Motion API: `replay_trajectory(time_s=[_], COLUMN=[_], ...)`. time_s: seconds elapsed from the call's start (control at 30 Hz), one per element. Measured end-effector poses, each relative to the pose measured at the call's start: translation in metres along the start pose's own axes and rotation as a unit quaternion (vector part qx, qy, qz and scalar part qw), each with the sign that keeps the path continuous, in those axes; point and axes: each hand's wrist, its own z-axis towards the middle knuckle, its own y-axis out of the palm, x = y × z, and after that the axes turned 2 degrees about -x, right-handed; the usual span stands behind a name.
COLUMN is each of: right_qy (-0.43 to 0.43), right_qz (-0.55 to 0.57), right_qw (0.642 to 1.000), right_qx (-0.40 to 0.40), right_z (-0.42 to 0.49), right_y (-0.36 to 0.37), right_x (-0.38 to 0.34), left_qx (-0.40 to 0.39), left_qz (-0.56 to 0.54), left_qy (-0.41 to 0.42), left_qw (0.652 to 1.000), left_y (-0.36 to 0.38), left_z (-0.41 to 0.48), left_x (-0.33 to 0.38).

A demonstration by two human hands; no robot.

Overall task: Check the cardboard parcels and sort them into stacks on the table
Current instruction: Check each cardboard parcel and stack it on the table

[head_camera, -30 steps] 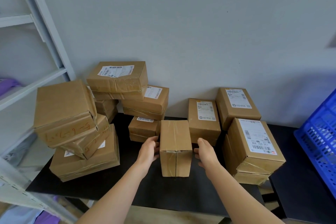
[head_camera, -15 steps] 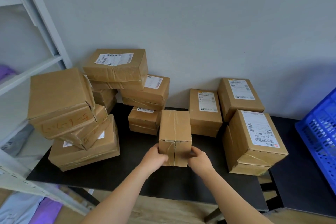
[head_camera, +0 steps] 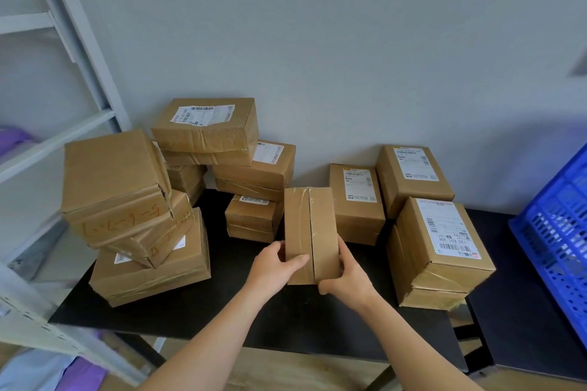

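Two hands hold one small cardboard parcel (head_camera: pixel 309 232) at the middle of the view, seemingly lifted just clear of the near part of the black surface (head_camera: pixel 197 305). The left hand (head_camera: pixel 276 267) grips its near left edge, with the thumb laid over the taped upper face and the fingers hidden beneath. The right hand (head_camera: pixel 346 282) cups the near right corner from the side and below. Both are wrapped round the box, so neither is free.

The parcel's long axis runs straight away from the person toward the wall (head_camera: pixel 349 41), and the hands sit only at its near end. The face turned to the camera shows a taped seam along its length and no label. Whether a label sits on another face I cannot tell. By my reading the check is under way, and seeing the other faces would mean rolling the box about that long axis, which both hands are placed to do.

Where it goes turns on side. A leaning stack (head_camera: pixel 127 200) stands well to the left, nearer the left hand. The labelled parcels (head_camera: pixel 441 251) lie just right of the held box, nearer the right hand, with a blue crate (head_camera: pixel 552 247) beyond. The leaning stack looks unsteady, so adding to it would call for care.
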Motion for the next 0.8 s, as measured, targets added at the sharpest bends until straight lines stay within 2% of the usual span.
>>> replay_trajectory(time_s=[0.17, 0.47, 0.8], right_qy=[-0.014, -0.044, -0.035], right_qz=[-0.025, 0.06, 0.117], right_qw=[0.999, 0.997, 0.989], right_qx=[-0.029, 0.02, 0.083], right_z=[0.0, -0.002, -0.003], right_y=[-0.001, -0.016, -0.023], right_x=[-0.008, -0.016, -0.027], left_qx=[0.017, 0.052, 0.109], left_qz=[-0.035, -0.12, -0.014], left_qy=[0.008, 0.014, 0.021], left_qw=[0.999, 0.991, 0.994], left_y=[-0.006, -0.016, -0.022], left_z=[-0.005, -0.023, -0.025], left_x=[0.013, 0.034, 0.041])
